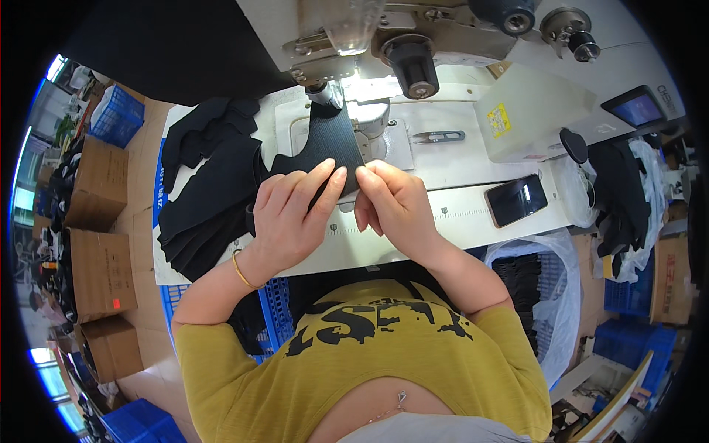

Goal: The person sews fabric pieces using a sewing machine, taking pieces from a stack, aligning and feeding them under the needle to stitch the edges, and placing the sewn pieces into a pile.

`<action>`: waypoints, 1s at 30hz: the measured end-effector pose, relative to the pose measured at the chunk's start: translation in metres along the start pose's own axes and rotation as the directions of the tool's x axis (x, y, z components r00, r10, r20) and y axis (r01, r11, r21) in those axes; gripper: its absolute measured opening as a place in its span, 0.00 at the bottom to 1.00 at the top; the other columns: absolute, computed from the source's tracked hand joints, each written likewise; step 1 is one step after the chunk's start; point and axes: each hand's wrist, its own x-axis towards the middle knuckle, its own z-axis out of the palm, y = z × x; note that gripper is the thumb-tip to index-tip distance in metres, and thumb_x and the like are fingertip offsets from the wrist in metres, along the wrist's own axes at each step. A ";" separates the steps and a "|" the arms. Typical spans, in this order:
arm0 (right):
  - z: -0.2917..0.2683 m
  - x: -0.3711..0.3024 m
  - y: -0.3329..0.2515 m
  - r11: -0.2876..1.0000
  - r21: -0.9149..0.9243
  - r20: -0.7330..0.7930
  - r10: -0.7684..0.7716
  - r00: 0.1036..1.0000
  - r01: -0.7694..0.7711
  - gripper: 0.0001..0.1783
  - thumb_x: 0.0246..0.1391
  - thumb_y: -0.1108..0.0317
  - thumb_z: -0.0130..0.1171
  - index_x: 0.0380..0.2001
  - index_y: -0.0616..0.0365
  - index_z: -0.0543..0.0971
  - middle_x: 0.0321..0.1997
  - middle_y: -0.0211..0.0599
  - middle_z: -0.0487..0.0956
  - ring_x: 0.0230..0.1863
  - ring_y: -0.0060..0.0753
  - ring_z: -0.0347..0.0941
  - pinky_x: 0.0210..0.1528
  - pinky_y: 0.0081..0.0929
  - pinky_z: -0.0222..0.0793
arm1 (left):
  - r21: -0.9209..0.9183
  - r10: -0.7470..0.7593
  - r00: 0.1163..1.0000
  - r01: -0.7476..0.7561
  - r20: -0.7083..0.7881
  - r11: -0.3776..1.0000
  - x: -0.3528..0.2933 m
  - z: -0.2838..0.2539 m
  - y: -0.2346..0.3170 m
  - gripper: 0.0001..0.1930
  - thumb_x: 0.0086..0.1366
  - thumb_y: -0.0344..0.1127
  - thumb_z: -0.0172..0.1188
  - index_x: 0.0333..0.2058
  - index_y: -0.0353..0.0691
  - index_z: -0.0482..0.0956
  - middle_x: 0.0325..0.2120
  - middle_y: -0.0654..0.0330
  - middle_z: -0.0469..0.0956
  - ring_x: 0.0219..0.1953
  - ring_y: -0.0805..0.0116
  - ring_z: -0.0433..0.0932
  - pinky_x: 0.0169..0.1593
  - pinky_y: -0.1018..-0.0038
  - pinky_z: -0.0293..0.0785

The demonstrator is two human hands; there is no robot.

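Note:
A black fabric piece (329,144) lies on the bed of a sewing machine (347,44), its far end under the presser foot (326,96). My left hand (284,210) pinches its near edge with thumb and fingers. My right hand (391,199) grips the same edge just to the right, the fingertips of both hands almost touching. A gold bangle sits on my left wrist.
A stack of black fabric pieces (210,184) lies on the white table (458,214) at the left. Thread snips (437,136) and a dark phone (515,199) lie to the right. Cardboard boxes (100,221) and blue crates (118,118) stand on the left; a plastic bag of black pieces (535,288) hangs at right.

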 end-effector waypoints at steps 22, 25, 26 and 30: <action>0.006 0.033 0.013 0.993 0.116 -0.002 -0.003 1.000 0.003 0.12 0.66 0.64 0.50 0.31 0.57 0.77 0.14 0.26 0.74 0.14 0.10 0.61 0.17 0.14 0.55 | -0.063 -0.042 0.999 0.043 0.013 0.997 0.034 0.022 -0.063 0.20 0.46 0.25 0.61 0.42 0.44 0.84 0.43 0.66 0.79 0.40 0.64 0.74 0.44 0.69 0.68; 0.008 0.032 0.012 0.992 0.124 0.024 -0.009 1.000 0.006 0.12 0.66 0.64 0.50 0.31 0.57 0.77 0.14 0.26 0.75 0.14 0.10 0.61 0.17 0.14 0.55 | -0.082 -0.063 0.998 0.062 -0.007 0.995 0.035 0.028 -0.066 0.20 0.47 0.23 0.61 0.42 0.44 0.84 0.41 0.66 0.79 0.40 0.65 0.74 0.45 0.69 0.69; 0.009 0.032 0.013 0.992 0.124 0.024 -0.009 1.000 0.006 0.12 0.66 0.64 0.50 0.31 0.57 0.77 0.14 0.26 0.75 0.14 0.10 0.61 0.17 0.14 0.55 | -0.096 -0.079 0.997 0.077 -0.021 0.992 0.035 0.029 -0.067 0.20 0.47 0.23 0.61 0.42 0.45 0.84 0.40 0.65 0.79 0.40 0.65 0.74 0.45 0.69 0.69; 0.011 0.033 0.016 0.993 0.118 0.043 -0.013 0.999 0.008 0.11 0.66 0.65 0.50 0.32 0.59 0.77 0.15 0.31 0.75 0.12 0.12 0.60 0.15 0.13 0.53 | -0.146 -0.116 0.993 0.116 0.003 0.982 0.034 0.030 -0.067 0.19 0.47 0.23 0.60 0.41 0.41 0.84 0.40 0.62 0.79 0.43 0.60 0.74 0.48 0.65 0.68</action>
